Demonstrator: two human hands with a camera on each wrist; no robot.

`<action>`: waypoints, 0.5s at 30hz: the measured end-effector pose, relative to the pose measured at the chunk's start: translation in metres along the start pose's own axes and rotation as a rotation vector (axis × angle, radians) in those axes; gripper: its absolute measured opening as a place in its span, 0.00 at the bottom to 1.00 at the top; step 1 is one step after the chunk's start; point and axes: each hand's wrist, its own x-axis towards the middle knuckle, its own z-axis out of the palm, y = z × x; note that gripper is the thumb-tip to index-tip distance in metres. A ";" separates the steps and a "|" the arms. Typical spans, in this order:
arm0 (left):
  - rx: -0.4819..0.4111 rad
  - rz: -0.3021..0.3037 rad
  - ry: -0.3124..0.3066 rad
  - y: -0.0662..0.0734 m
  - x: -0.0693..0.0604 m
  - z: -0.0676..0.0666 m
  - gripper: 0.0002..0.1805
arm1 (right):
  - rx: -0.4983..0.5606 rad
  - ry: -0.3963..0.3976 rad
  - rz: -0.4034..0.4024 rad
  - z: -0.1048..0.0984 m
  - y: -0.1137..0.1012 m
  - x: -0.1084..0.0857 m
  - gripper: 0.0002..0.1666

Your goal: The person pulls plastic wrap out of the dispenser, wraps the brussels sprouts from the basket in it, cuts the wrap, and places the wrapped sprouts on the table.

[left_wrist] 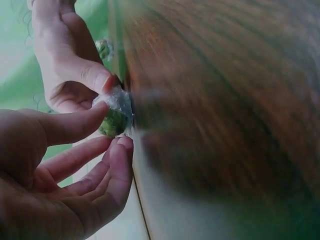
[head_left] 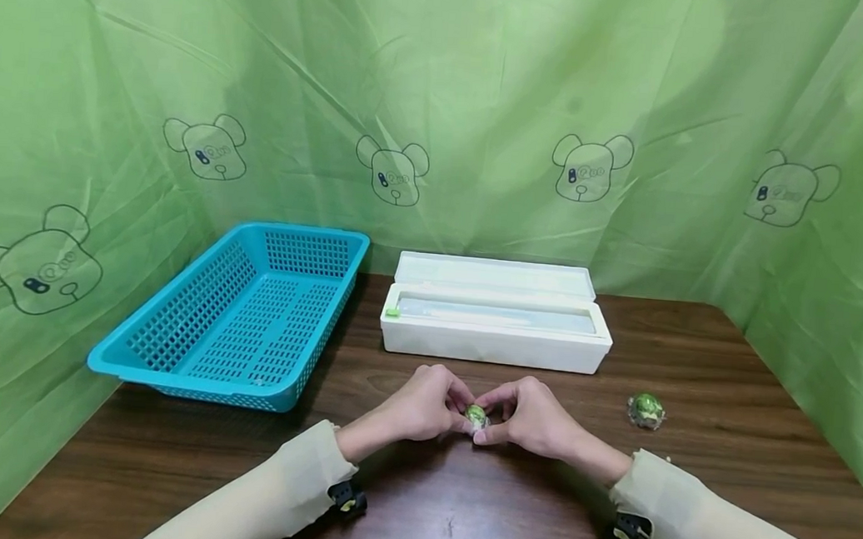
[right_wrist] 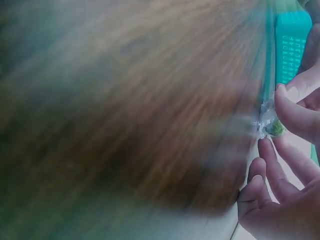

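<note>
A small green Brussels sprout (head_left: 475, 415) with clear plastic film around it is between my two hands, close to the tabletop. My left hand (head_left: 425, 404) pinches it from the left with thumb and fingers. From the other side my right hand (head_left: 537, 419) pinches the sprout and its film, thumb at the near edge. In the left wrist view, crinkled film (left_wrist: 119, 100) bunches over the sprout (left_wrist: 114, 124) beneath both thumbs. The right wrist view shows the sprout (right_wrist: 274, 128) partly, with film sticking out beside it. A second film-wrapped sprout (head_left: 646, 410) lies to the right.
Behind my hands stands a white cling film dispenser (head_left: 497, 347), lid raised, with a green slider (head_left: 393, 312) at its left. A blue perforated basket (head_left: 98, 356) sits at the left on the dark wooden table (head_left: 451, 530). Green sheeting (head_left: 490, 73) encloses the back and sides.
</note>
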 end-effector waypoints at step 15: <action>-0.034 -0.021 -0.022 0.004 -0.002 -0.003 0.14 | 0.021 -0.008 -0.014 -0.002 -0.002 -0.004 0.25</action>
